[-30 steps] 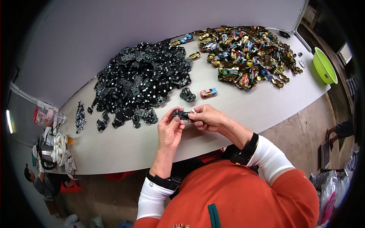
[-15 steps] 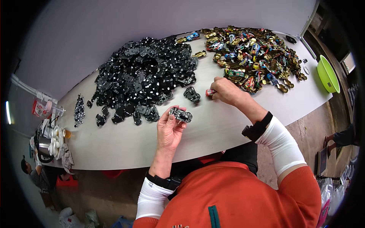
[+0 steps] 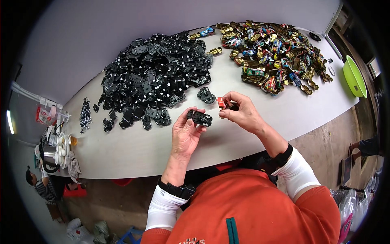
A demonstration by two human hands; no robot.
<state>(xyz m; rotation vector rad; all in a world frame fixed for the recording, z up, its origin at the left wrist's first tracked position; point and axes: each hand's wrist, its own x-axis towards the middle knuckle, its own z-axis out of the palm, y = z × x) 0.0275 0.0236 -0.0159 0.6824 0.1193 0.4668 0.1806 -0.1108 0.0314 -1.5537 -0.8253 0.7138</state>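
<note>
Between the fingers and thumb of my left hand is a black toy car chassis, held low over the table. My right hand pinches a red toy car body just to the right of it, a small gap apart. One loose dark chassis lies on the table beyond both hands. A big heap of black chassis with white dots spreads behind my left hand. Farther right lies a heap of shiny, many-coloured car bodies.
A small pile of tiny silvery parts lies on the left of the white table. A green basin stands at the right edge. Cups on a tray are far left, near another person.
My right hand has come away from the coloured heap toward my left hand, bringing the red car body. The chassis in my left hand has turned and shows a darker face.
</note>
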